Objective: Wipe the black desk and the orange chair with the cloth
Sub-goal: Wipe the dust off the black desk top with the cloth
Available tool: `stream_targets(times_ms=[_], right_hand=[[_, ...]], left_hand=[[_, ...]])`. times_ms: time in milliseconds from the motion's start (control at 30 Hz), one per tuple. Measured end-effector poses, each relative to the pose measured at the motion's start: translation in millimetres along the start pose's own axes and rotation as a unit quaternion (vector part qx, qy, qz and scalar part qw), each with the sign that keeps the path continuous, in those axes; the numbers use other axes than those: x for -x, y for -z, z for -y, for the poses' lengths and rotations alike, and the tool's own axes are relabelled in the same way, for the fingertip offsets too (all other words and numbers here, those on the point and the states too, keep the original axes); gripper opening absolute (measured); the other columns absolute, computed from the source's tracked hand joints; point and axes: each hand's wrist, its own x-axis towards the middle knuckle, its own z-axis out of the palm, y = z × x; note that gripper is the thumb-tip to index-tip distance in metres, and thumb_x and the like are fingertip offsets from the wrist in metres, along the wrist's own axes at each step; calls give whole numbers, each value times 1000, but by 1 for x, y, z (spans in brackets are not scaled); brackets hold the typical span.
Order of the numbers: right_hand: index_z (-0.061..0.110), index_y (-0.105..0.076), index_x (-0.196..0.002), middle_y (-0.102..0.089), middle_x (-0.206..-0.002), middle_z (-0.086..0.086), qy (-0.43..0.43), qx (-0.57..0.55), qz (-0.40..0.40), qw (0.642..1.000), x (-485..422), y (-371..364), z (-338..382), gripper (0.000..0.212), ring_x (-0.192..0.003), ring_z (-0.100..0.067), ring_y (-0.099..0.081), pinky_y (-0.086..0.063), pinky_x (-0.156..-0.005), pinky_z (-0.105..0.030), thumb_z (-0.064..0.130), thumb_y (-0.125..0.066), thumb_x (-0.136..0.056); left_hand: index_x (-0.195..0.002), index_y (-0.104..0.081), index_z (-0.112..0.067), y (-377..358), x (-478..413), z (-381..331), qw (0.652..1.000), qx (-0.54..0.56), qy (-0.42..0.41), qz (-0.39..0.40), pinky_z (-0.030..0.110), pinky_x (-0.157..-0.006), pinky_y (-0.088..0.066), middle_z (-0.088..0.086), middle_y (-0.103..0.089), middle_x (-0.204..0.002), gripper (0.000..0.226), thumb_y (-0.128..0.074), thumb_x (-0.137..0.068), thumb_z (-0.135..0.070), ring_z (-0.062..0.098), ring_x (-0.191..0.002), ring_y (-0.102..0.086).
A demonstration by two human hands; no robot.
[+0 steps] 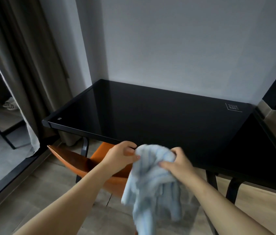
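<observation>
- Black bench [150,119] against the wall, glossy top bare, stretching just beyond both hands, long axis left to right.
- Orange chair [86,164] tucked under its near edge, below the left hand [119,156].
- Pale blue cloth [152,180] bunched between the hands, hanging down, off the bench.
- Fingers [166,165] of the right hand [178,165] clenched on the cloth; left pinching its top; right nearer the open surface.

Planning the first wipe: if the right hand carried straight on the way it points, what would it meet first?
Likely the black desk: the right hand, gripping the cloth, points up-left over its front edge, though height above it is unclear.
</observation>
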Motion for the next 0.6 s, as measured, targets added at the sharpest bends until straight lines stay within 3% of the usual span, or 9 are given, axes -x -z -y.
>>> stream_targets(times_ms=[100,233,333,400,500,600], right_hand=[[20,-38,-100,-54,-84,0,-93,-45,-152,983,-20,20,-2,40,-68,-13,-55,-39,-52,-26,26,-67,-74],[23,-30,-97,-48,-77,7,-80,31,-261,962,-55,38,-6,42,-62,-12,-51,-39,-55,-30,29,-65,-75],[18,-36,-102,-53,-96,-1,-87,36,-278,956,-88,41,-20,41,-71,-19,-54,-43,-62,-34,23,-67,-76],[11,-40,-111,-55,-111,-11,-123,-44,-289,948,-112,39,-28,47,-82,-24,-57,-45,-67,-35,18,-70,-75],[11,-40,-123,-57,-113,-14,-184,-133,-241,944,-146,25,-33,58,-91,-26,-60,-47,-75,-38,22,-72,-76],[12,-46,-121,-61,-105,-13,-147,5,-157,977,-168,6,-40,53,-93,-30,-59,-48,-84,-46,33,-68,-77]], left_hand=[[-107,-50,-39,4,-15,13,997,-13,72,-17,10,-59,-36,-21,-56,-88,36,-73,-79,-35,-3,-80,-53],[-112,-52,-36,1,-34,32,993,6,120,9,14,-59,-36,-18,-56,-94,39,-73,-79,-31,0,-82,-53],[-112,-56,-31,-4,-55,44,990,5,139,6,15,-59,-37,-15,-57,-97,37,-73,-79,-28,0,-82,-52],[-111,-56,-29,-4,-69,49,987,1,157,15,15,-58,-37,-11,-58,-101,35,-72,-80,-28,0,-81,-52],[-115,-56,-27,2,-93,54,982,17,184,43,15,-60,-38,-9,-59,-103,36,-70,-82,-25,2,-84,-53],[-116,-55,-26,10,-116,57,977,28,209,36,15,-61,-39,-11,-56,-101,34,-67,-85,-24,4,-86,-53]])
